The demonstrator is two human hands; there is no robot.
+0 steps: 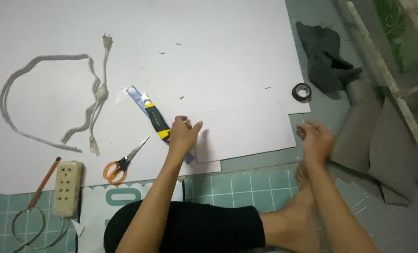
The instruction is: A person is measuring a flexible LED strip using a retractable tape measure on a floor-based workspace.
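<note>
My left hand rests at the left corner of a small white sheet, fingers apart, nothing clearly gripped. It lies over the lower end of a blue see-through ruler and touches a yellow-and-black utility knife. Orange-handled scissors lie to its lower left. My right hand is blurred, fingers spread and empty, just right of the small sheet and above my bare foot. Both sheets lie on a large white board.
A grey cord and a white plug cable lie at the left. A power strip and pencil sit at the lower left on a green cutting mat. Tape roll, dark cloth and grey sheets are at the right.
</note>
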